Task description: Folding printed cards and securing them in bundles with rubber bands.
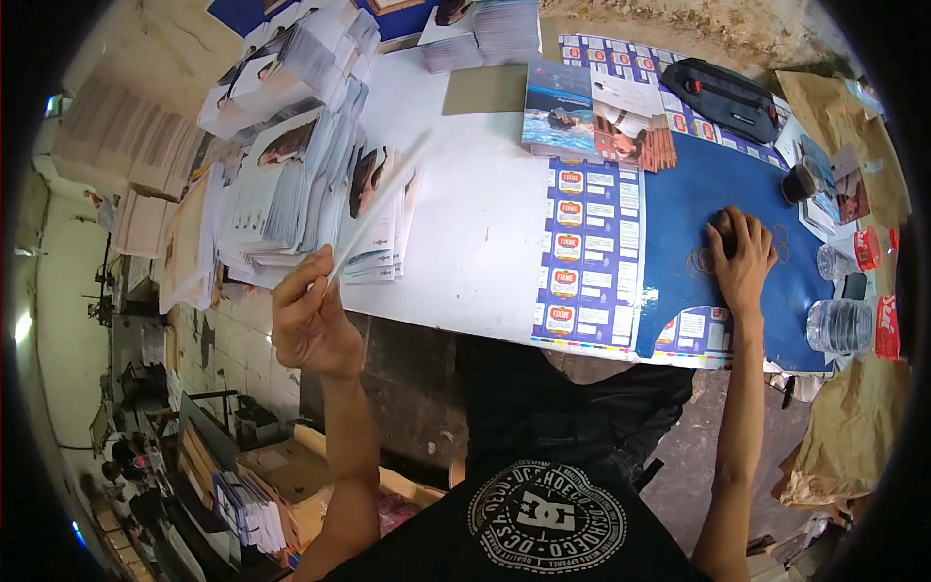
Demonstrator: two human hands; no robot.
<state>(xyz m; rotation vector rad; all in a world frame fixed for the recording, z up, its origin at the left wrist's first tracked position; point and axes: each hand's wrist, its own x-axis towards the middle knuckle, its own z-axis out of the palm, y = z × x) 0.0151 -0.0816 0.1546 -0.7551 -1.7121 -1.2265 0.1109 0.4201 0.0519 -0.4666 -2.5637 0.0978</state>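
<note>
My left hand (315,315) is raised in front of the stacks at the left, thumb and fingers pinching a thin white booklet or sheet (383,199) seen almost edge-on and slightly blurred. Below and behind it lie fanned booklets with pictured covers (383,238). On the blue sheet (693,199) at the right, my right hand (745,257) curls its fingers over a dark brown rounded object (724,225), partly hidden by them; its kind cannot be made out. Thin rubber bands (698,262) lie on either side of that hand.
Tall booklet stacks (291,184) crowd the table's left. Farther back stand more booklets (562,112) and a black pouch (722,97). Along the right edge are a small dark cup (799,184) and plastic bottles (839,325). The white tabletop (475,223) spans the middle.
</note>
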